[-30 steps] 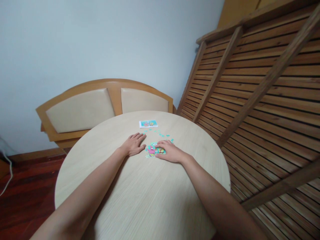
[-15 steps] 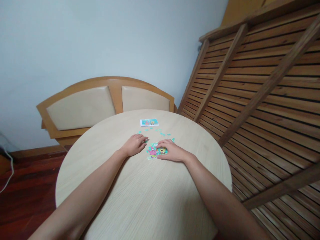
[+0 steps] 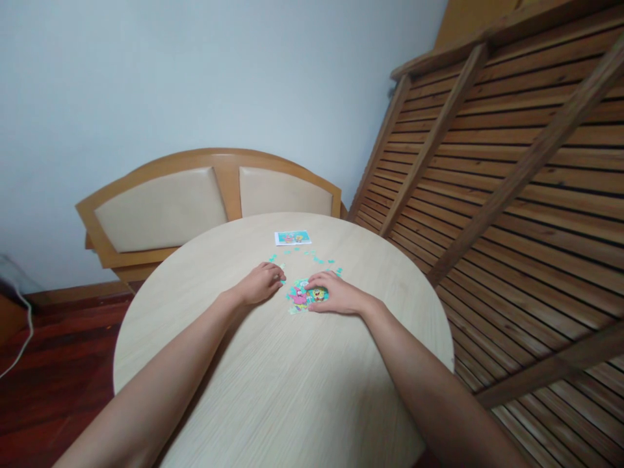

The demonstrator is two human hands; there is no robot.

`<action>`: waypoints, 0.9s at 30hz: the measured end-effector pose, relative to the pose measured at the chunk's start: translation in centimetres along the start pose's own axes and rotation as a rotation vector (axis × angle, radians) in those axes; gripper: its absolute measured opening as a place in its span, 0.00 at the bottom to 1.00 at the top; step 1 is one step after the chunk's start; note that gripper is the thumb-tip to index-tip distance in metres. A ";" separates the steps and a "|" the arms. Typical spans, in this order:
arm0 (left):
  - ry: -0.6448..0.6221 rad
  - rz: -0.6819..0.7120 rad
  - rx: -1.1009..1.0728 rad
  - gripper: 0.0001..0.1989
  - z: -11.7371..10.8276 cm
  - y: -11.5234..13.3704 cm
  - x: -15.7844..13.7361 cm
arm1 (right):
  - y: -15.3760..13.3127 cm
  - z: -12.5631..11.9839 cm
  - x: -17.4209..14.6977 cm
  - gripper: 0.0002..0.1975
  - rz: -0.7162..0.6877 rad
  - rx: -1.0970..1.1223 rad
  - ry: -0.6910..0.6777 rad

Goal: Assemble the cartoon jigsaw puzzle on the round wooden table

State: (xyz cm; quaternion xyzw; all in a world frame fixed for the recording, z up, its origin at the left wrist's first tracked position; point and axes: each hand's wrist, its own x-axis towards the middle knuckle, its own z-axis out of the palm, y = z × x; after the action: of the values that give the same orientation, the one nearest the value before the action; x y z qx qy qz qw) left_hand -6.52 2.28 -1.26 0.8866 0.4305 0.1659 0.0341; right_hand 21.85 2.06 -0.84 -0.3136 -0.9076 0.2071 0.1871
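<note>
A partly assembled jigsaw puzzle (image 3: 298, 298) with a pink and a yellow cartoon figure lies flat on the round table. My right hand (image 3: 337, 294) rests over its right side, thumb at the lower edge and fingers near the upper edge, gripping it. Just left of the puzzle is my left hand (image 3: 260, 283), its fingers curled together at a small teal puzzle piece (image 3: 283, 282) that is mostly hidden. Loose teal pieces (image 3: 318, 260) are scattered in an arc beyond both hands.
A picture card (image 3: 292, 238) with the same figures lies farther back on the pale wooden table (image 3: 273, 390). Behind the table stands a padded headboard (image 3: 160, 211) against the wall. A slatted wooden frame (image 3: 487, 195) leans at the right.
The fingers of my left hand have drawn in and back a little to the left, uncovering pieces beyond them. My right hand stays on the puzzle. The view has shifted slightly.
</note>
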 end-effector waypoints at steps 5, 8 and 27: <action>-0.005 0.022 -0.036 0.10 -0.5 0.2 -0.5 | -0.2 -0.1 0.0 0.26 -0.015 0.010 -0.004; 0.007 0.031 -0.029 0.11 -0.3 0.3 -0.4 | -0.3 -0.1 0.0 0.25 -0.028 0.016 -0.007; -0.041 -0.091 -0.315 0.08 -1.1 1.7 -0.2 | -0.3 -0.1 0.0 0.25 -0.034 0.031 -0.001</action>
State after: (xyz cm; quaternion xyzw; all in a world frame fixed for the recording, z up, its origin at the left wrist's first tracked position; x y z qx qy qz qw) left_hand -5.75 0.95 0.09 0.8530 0.4381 0.2116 0.1891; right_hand 21.75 1.89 -0.67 -0.2951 -0.9096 0.2182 0.1950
